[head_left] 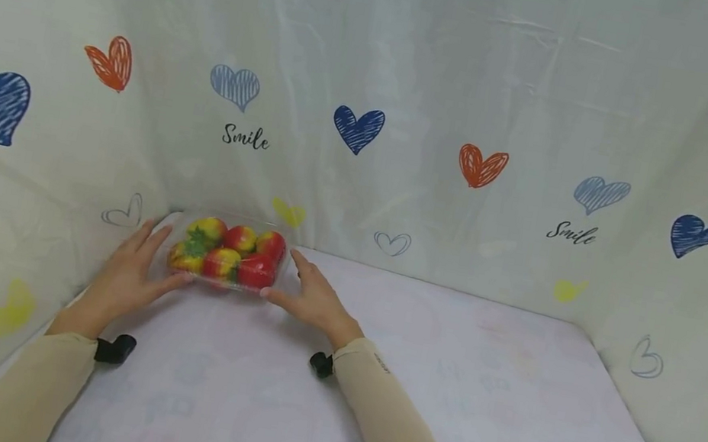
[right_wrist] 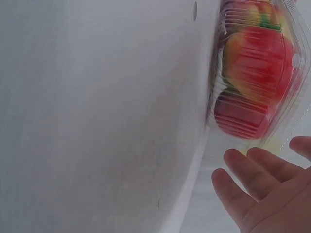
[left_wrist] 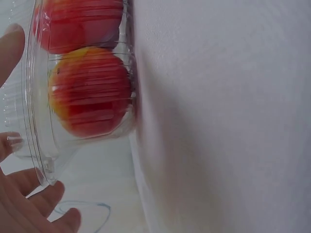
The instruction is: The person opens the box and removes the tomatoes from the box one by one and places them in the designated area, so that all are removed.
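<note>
A clear plastic clamshell box [head_left: 233, 284] rests near the table's back left corner. Inside it sit several red and yellow fruits [head_left: 222, 263], some with green patches; the plastic blurs their exact kind. At the box's left end is my left hand [head_left: 125, 281], its thumb by the front corner and its fingers extended along the side. In the left wrist view, those fingertips [left_wrist: 56, 189] touch the clear rim. My right hand [head_left: 314, 300] is spread beside the right end, thumb close to the front corner. From the right wrist view, its fingers [right_wrist: 243, 170] appear straight, just off the box.
A white cloth covers the table [head_left: 438, 389]. Pale curtains [head_left: 420, 69] printed with hearts hang behind it and at both sides, close to the box's back and left. A small black device [head_left: 116, 349] is worn at the left wrist, another [head_left: 321, 365] at the right.
</note>
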### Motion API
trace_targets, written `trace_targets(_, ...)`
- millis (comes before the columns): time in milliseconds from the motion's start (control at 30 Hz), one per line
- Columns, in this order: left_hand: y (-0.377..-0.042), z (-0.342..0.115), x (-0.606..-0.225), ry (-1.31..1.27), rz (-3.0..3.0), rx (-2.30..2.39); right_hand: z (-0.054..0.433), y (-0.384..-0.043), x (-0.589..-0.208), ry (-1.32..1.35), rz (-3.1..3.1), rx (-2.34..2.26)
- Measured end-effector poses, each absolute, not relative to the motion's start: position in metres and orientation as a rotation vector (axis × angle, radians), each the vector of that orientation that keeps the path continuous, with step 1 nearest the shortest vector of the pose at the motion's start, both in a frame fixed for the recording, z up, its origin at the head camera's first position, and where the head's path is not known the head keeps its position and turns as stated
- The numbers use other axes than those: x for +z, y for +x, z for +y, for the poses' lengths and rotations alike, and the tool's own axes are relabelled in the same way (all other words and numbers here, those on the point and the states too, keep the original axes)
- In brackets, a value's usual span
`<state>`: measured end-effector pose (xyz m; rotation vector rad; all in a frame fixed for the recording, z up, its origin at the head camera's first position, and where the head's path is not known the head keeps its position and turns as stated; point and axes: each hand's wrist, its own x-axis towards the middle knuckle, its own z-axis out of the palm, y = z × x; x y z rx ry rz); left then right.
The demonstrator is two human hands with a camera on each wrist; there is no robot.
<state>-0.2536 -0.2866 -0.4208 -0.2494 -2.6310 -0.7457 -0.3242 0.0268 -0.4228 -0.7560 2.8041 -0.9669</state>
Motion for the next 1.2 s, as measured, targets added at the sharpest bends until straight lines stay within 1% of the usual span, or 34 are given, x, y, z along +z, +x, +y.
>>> trace_targets(200,-0.255,-0.285,-0.417,-0.279,-2.66,-0.875,0.018,-0.325,-0.424,-0.719,2.75,-1.055)
trace_targets(467,-0.255,-0.285,-0.414,-0.175,-2.739,-1.01,0.012,-0.323,-0.422,-0.723,2.664,-1.203)
trace_targets(1200,-0.253,-0.278,-0.408,-0.164,-2.675,-1.069,0.006,-0.322,-0.424,-0.58,2.613,-1.44)
